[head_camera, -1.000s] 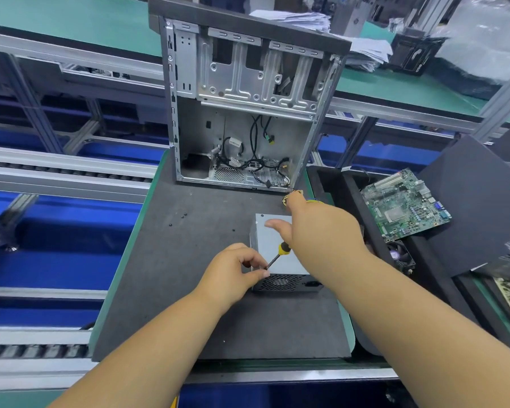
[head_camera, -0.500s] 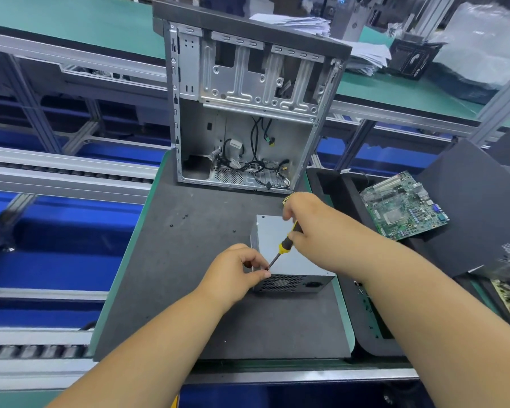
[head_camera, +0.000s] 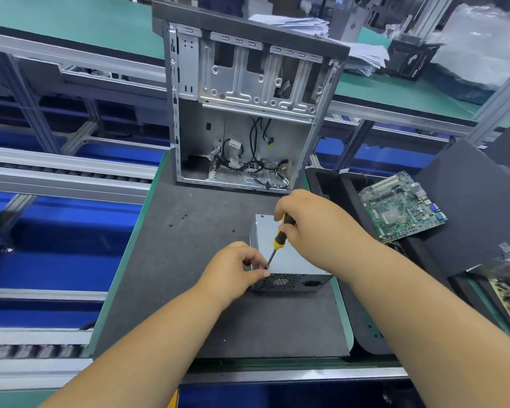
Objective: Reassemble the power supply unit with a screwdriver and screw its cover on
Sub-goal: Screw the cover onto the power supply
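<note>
Right hand (head_camera: 315, 225) grasps the handle of the yellow-and-black screwdriver (head_camera: 278, 238), fingers curled round it, and I hold the tool slanted so its tip comes down just in front of my left hand (head_camera: 236, 270). That left hand has its fingers curled in a pinch right at the tip, at the near left corner of the power supply unit (head_camera: 289, 260); I take it to be steadying a screw there, but the screw itself is too small for me to make out.

The unit lies flat on the dark mat of the desk (head_camera: 189, 290), directly under both my hands, with its vented face turned toward me. Its grey cover (head_camera: 295, 256) already sits on top and looks seated square, so I judge the reassembly of the box to be done and the fastening to be the stage in hand. This corner screw seems only started, not driven home. How many other screws are in I cannot tell; my right hand hides the far edge of the cover.

A few small dark specks lie on the mat beyond my left hand (head_camera: 184, 215), probably loose screws waiting their turn. If so, several corners are left. The open computer case (head_camera: 248, 113) stands beyond my right hand, and a green circuit board (head_camera: 401, 207) rests in a tray to the right of it.
</note>
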Demonstrator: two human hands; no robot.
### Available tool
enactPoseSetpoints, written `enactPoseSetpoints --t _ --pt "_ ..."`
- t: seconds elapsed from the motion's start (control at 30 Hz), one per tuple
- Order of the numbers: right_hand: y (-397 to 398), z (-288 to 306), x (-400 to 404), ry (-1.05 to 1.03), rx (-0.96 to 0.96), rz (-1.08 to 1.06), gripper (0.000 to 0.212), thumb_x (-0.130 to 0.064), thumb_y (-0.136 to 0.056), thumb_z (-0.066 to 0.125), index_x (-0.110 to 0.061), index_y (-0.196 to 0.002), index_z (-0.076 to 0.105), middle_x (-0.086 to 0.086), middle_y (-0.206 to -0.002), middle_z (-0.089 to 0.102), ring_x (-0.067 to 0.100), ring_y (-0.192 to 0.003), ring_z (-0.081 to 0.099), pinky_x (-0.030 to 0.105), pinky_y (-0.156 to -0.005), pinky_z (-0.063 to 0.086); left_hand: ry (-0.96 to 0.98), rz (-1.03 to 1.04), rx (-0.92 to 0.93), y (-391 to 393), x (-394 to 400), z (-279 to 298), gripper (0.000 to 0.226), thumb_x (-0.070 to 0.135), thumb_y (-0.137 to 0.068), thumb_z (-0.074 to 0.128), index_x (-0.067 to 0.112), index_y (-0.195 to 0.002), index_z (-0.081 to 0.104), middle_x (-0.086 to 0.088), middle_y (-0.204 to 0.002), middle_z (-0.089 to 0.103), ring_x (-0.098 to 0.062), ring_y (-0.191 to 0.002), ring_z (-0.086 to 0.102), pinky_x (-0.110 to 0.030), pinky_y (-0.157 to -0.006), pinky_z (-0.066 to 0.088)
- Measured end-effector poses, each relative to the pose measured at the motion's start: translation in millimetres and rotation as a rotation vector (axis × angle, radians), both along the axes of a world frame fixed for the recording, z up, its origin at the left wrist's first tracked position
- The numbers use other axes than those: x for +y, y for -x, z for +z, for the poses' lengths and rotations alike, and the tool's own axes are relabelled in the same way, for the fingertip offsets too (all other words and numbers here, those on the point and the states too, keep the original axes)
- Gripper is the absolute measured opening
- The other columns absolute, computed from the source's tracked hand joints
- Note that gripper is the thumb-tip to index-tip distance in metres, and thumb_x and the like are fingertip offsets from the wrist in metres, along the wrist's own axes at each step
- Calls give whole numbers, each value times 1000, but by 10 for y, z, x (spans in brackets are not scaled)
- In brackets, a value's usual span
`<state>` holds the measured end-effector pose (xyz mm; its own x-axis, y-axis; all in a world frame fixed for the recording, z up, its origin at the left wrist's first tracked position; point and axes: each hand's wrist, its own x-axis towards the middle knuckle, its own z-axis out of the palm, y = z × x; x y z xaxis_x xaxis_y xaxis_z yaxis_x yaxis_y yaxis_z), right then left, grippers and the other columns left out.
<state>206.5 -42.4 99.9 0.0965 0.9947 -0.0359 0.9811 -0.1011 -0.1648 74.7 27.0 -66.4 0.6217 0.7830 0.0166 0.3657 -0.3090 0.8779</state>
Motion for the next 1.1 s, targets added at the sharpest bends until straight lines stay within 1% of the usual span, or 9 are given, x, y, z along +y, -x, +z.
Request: enactPoseSetpoints --t 0.17,0.23,0.33,0.43,0.53,0.7,0.8,0.9,1.1 --pt "7 -65 22 172 -432 -269 44 -56 -100 31 -21 -101 58 -2 -71 45 25 -76 53 28 -51 33 -2 -7 -25 1 -4 -10 18 26 -74 83 37 -72 70 9 -83 57 1 -80 51 -16 -69 39" --pt "-23 -79 -4 142 -261 -227 40 -53 -101 33 -20 -103 54 -1 -85 52 24 -83 57 31 -54 34 10 -2 -31 -5 -7 -5 16 26 -74 84 36 -72 71 9 -83 58 0 -80 52 -16 -70 39" --pt "-63 -22 -67 48 213 -18 9 -23 -99 47 -23 -107 42 -6 -106 45 18 -90 58 36 -69 42 21 -2 -27 -8 1 5 18 25 -73 84 36 -72 70 8 -84 59 0 -79 51 -17 -70 39" --pt "-45 -63 -43 -31 -18 15 15 -36 -98 51 -24 -102 44 -10 -94 53 17 -81 58 34 -65 44 25 -5 -21 -6 6 12 20 24 -73 84 37 -71 69 7 -85 59 0 -78 51 -17 -69 38" --pt "-20 -180 -8 -46 -309 -148 43 -64 -95 30 -23 -99 44 -7 -83 63 24 -80 60 33 -60 47 29 -4 -27 -4 1 9 15 24 -73 84 33 -74 72 7 -84 59 1 -79 51 -15 -68 36" --pt "-45 -108 -56 28 196 19 21 -19 -93 51 -28 -107 38 -16 -87 47 17 -77 50 35 -60 39 34 -2 -29 -3 10 9 21 24 -72 85 38 -71 70 7 -86 60 1 -79 52 -12 -66 36" --pt "8 -87 -13 1 -39 -28 14 -32 -98 53 -21 -107 50 -9 -93 55 18 -81 52 33 -66 41 35 7 -29 0 4 5 19 25 -72 85 37 -71 71 8 -86 60 1 -80 52 -12 -67 37" --pt "47 -164 13 0 -401 -169 42 -59 -98 32 -20 -91 46 -2 -82 56 24 -74 53 30 -58 40 34 4 -26 -1 0 0 18 25 -73 84 38 -72 71 8 -87 60 1 -82 53 -14 -68 37" --pt "-68 -3 -14 150 81 -54 5 -24 -100 47 -24 -104 44 -6 -97 48 12 -73 46 33 -58 34 38 4 -35 12 4 -13 19 25 -73 84 38 -71 70 7 -87 61 1 -81 52 -12 -66 36"
